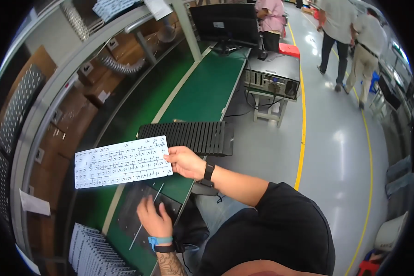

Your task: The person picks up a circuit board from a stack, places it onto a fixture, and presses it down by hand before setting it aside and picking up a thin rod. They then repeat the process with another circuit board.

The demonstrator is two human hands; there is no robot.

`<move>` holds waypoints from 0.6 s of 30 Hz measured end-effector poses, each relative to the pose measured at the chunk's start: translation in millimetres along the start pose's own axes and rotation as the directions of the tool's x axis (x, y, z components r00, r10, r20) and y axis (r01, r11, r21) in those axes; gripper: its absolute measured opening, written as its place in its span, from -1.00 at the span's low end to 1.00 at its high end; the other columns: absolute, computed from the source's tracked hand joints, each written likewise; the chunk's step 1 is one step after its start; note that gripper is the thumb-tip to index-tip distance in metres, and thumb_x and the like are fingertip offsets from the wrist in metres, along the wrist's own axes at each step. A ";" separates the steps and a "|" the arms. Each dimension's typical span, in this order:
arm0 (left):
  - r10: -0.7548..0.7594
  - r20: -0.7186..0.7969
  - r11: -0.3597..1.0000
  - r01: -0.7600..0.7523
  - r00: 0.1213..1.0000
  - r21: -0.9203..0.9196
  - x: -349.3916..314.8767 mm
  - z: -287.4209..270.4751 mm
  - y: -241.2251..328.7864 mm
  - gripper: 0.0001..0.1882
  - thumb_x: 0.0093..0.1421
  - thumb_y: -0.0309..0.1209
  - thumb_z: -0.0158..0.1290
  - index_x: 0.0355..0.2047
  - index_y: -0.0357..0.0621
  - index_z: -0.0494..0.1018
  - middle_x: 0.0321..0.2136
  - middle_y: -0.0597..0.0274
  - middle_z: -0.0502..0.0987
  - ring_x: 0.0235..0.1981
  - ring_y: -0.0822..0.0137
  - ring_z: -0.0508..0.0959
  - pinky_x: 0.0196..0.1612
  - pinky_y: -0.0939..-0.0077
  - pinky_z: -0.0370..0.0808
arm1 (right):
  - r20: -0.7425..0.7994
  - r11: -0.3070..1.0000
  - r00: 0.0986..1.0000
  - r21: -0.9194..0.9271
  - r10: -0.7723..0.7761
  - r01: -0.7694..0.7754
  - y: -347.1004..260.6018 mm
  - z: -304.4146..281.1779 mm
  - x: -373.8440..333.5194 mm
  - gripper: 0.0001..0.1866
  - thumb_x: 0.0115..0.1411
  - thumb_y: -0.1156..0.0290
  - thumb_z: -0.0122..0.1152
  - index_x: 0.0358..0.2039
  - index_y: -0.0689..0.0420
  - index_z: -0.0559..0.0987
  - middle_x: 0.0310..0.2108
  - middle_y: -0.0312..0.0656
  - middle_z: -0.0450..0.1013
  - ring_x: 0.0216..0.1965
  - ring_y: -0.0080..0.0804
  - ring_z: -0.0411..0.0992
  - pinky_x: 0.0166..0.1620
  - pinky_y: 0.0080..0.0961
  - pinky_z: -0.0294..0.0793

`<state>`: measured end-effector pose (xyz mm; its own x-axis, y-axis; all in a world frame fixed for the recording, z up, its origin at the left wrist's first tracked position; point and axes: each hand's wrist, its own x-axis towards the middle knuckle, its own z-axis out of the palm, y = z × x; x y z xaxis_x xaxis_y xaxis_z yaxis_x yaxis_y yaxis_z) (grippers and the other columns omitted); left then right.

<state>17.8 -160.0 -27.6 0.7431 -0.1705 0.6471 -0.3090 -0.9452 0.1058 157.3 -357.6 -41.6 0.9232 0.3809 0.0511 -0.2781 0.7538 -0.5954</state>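
My right hand [186, 162] grips the right edge of a white keyboard circuit board [124, 161], thumb on top, holding it tilted above the green bench. Rows of small dark marks and holes cover its face. Lower down, my left hand [155, 220] is open with its fingers apart and wears a blue wrist strap. It hovers over a dark pad [172, 204], close to a thin pale rod [139, 232] that passes partly behind the fingers. Just beyond the board stands a black slotted rack [198, 137]. Several similar white boards [89, 253] stand in a row at the lower left.
A green bench surface [207, 87] runs away to a black monitor [225, 25]. Right of it, a computer case [273, 76] with cables sits on a small stand. Metal framing and cardboard boxes [71, 115] line the left. Other people stand and walk along the grey aisle.
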 end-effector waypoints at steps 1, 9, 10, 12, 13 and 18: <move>0.019 -0.004 1.000 -0.019 1.000 0.004 -7.0 10.9 -18.6 -0.68 0.21 -0.49 0.14 -0.02 -0.32 0.52 -0.12 -0.12 0.57 -0.05 -0.06 0.54 0.08 0.11 0.44 | 0.004 1.000 1.000 0.008 -0.017 0.017 0.6 2.9 -9.0 -0.78 0.39 0.51 0.07 -0.02 0.36 0.50 -0.06 -0.05 0.56 -0.05 -0.27 0.57 0.05 -0.24 0.58; -0.266 0.247 0.960 0.233 0.932 0.153 -52.5 24.9 -109.6 -0.67 0.21 -0.47 0.12 -0.02 -0.28 0.57 -0.05 -0.16 0.58 0.00 -0.13 0.54 0.10 0.08 0.45 | -0.079 0.988 0.993 0.121 -0.091 0.100 -7.1 -22.3 -68.5 -0.74 0.41 0.46 0.07 0.03 0.32 0.50 -0.03 -0.10 0.56 -0.01 -0.34 0.55 0.08 -0.31 0.57; -0.266 0.259 0.960 0.232 0.928 0.155 -50.5 22.0 -105.5 -0.70 0.20 -0.47 0.11 -0.06 -0.28 0.60 -0.10 -0.14 0.61 -0.03 -0.12 0.56 0.07 0.09 0.48 | -0.055 0.984 0.994 0.142 -0.099 0.105 -2.0 -23.2 -73.5 -0.74 0.41 0.46 0.07 0.03 0.32 0.51 -0.03 -0.10 0.56 -0.01 -0.34 0.55 0.08 -0.32 0.57; -0.278 0.245 0.953 0.235 0.929 0.191 -48.6 20.4 -96.0 -0.74 0.20 -0.48 0.12 -0.12 -0.27 0.62 -0.16 -0.11 0.63 -0.08 -0.10 0.58 0.03 0.09 0.50 | 0.001 0.976 0.991 0.171 -0.135 0.133 1.1 -26.2 -84.8 -0.75 0.41 0.46 0.08 0.02 0.31 0.52 -0.03 -0.11 0.56 -0.01 -0.35 0.55 0.07 -0.33 0.57; -0.318 0.229 0.936 0.267 0.920 0.229 -48.0 21.7 -92.6 -0.78 0.19 -0.49 0.12 -0.18 -0.27 0.65 -0.22 -0.09 0.65 -0.14 -0.08 0.61 -0.02 0.10 0.52 | 0.023 0.976 0.990 0.175 -0.137 0.131 0.3 -28.4 -93.1 -0.76 0.41 0.46 0.07 0.00 0.30 0.53 -0.04 -0.12 0.56 -0.02 -0.37 0.56 0.06 -0.34 0.57; -0.229 0.111 0.931 0.185 0.967 0.315 -60.9 25.2 -95.2 -0.91 0.12 -0.52 0.20 -0.39 -0.29 0.64 -0.40 -0.04 0.66 -0.33 0.02 0.65 -0.20 0.17 0.56 | 0.050 0.973 0.990 0.200 -0.128 0.116 6.0 -32.5 -131.9 -0.79 0.41 0.44 0.08 -0.04 0.27 0.54 -0.08 -0.18 0.57 -0.07 -0.43 0.55 0.01 -0.41 0.55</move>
<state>16.9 -66.7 -96.1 0.8553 0.0211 0.5177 0.0364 -0.9991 -0.0194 42.5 -420.7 -78.0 0.9368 0.3074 0.1673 -0.2165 0.8847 -0.4128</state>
